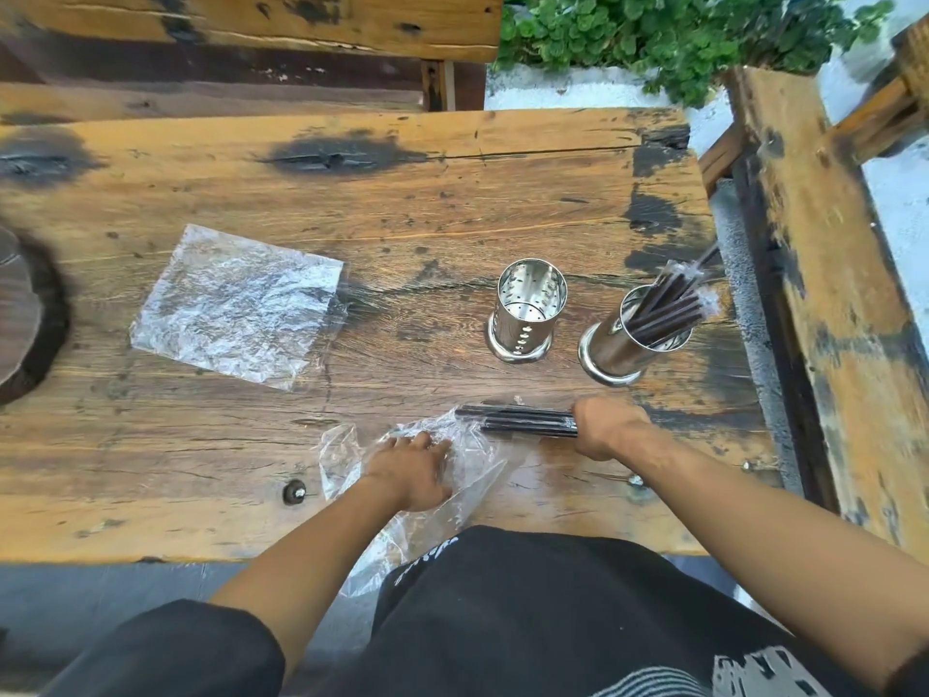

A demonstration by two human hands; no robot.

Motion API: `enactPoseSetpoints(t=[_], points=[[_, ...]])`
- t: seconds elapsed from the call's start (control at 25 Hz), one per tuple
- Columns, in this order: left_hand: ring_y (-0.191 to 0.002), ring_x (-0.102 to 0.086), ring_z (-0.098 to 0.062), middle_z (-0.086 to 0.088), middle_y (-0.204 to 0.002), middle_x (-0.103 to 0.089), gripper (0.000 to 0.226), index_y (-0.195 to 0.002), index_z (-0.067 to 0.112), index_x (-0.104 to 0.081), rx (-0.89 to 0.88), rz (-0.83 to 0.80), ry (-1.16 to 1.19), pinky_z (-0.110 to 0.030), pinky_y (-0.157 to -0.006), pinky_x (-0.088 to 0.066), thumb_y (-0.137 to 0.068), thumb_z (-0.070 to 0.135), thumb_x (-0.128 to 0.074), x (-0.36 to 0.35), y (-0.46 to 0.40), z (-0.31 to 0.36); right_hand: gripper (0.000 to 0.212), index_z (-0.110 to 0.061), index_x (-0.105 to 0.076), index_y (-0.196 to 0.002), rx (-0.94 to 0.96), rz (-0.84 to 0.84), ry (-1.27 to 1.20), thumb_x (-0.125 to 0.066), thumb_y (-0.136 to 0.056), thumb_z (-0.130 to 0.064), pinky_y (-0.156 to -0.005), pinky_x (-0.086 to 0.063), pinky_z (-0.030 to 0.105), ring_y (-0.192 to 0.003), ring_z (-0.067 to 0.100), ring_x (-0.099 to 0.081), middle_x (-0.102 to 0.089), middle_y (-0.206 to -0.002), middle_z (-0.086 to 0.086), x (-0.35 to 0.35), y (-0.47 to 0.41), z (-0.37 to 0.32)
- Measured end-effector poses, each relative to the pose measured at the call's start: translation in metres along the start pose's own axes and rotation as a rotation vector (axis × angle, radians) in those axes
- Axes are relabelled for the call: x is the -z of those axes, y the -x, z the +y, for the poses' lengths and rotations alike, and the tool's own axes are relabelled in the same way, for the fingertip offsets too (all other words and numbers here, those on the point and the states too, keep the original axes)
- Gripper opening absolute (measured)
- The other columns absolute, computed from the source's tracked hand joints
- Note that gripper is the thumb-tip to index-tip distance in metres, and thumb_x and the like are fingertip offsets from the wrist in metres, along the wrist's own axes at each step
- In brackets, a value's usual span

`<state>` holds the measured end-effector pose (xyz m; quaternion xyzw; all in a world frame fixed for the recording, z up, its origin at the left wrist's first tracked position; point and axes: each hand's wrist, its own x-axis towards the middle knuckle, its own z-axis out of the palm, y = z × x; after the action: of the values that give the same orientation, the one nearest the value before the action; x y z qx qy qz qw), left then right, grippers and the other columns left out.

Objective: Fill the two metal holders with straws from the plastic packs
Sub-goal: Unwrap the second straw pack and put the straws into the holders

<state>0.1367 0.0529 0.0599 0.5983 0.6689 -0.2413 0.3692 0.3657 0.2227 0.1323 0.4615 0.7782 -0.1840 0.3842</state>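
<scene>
Two shiny perforated metal holders stand on the wooden table. The left holder has nothing in it. The right holder leans right and holds several black wrapped straws. My right hand is shut on a bundle of black straws lying flat near the table's front, half out of a clear plastic pack. My left hand presses down on that pack, fingers spread over the plastic.
A flattened clear plastic pack lies at the table's middle left. A dark round object sits at the left edge. Wooden benches flank the table at the back and right. Green plants grow beyond.
</scene>
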Motion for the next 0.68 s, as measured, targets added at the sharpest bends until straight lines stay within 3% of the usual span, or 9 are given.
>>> enactPoseSetpoints(t=[0.2,0.32,0.4,0.52,0.68], points=[[-0.150,-0.029,-0.038,-0.010,-0.163,-0.028,0.072,-0.162,0.028,-0.012,0.067,0.105,0.049,-0.054,-0.127,-0.017,-0.098,0.056,-0.028,-0.012,-0.004,-0.001,0.022,-0.014,-0.065,-0.106,0.027,0.004,0.104,-0.057,-0.085,-0.013,-0.083,-0.057,0.034,-0.101,0.028,-0.067,-0.070,-0.114,0.007,0.037,0.021,0.007],[-0.154,-0.022,-0.037,-0.011,-0.168,-0.018,0.080,-0.164,0.028,-0.003,0.143,0.105,0.107,-0.053,-0.128,-0.015,-0.097,0.050,-0.040,-0.009,-0.007,-0.008,0.003,-0.017,-0.057,-0.084,0.022,0.086,0.134,-0.060,-0.084,-0.015,-0.083,-0.060,0.036,-0.084,0.027,-0.061,-0.072,-0.106,0.006,0.069,0.040,0.017],[-0.153,-0.025,-0.037,-0.011,-0.165,-0.022,0.082,-0.164,0.027,-0.007,0.174,0.113,0.144,-0.052,-0.127,-0.018,-0.095,0.048,-0.046,-0.005,-0.009,-0.010,0.016,-0.018,-0.051,-0.077,0.005,0.174,0.120,-0.062,-0.087,-0.024,-0.081,-0.059,0.037,-0.082,0.028,-0.060,-0.072,-0.104,0.004,0.089,0.051,0.024],[-0.149,-0.030,-0.037,-0.011,-0.159,-0.030,0.077,-0.161,0.025,-0.018,0.218,0.142,0.201,-0.054,-0.125,-0.022,-0.093,0.046,-0.050,0.001,-0.014,-0.013,0.026,-0.019,-0.052,-0.082,-0.031,0.259,0.106,-0.065,-0.088,-0.041,-0.075,-0.054,0.034,-0.082,0.029,-0.061,-0.071,-0.102,0.006,0.121,0.064,0.035],[-0.144,-0.035,-0.038,-0.012,-0.153,-0.035,0.071,-0.155,0.025,-0.028,0.227,0.124,0.190,-0.053,-0.123,-0.027,-0.091,0.043,-0.054,0.006,-0.017,-0.015,0.016,-0.018,-0.066,-0.093,-0.114,0.359,0.140,-0.065,-0.085,-0.031,-0.075,-0.057,0.036,-0.079,0.029,-0.063,-0.074,-0.102,0.008,0.154,0.069,0.048]])
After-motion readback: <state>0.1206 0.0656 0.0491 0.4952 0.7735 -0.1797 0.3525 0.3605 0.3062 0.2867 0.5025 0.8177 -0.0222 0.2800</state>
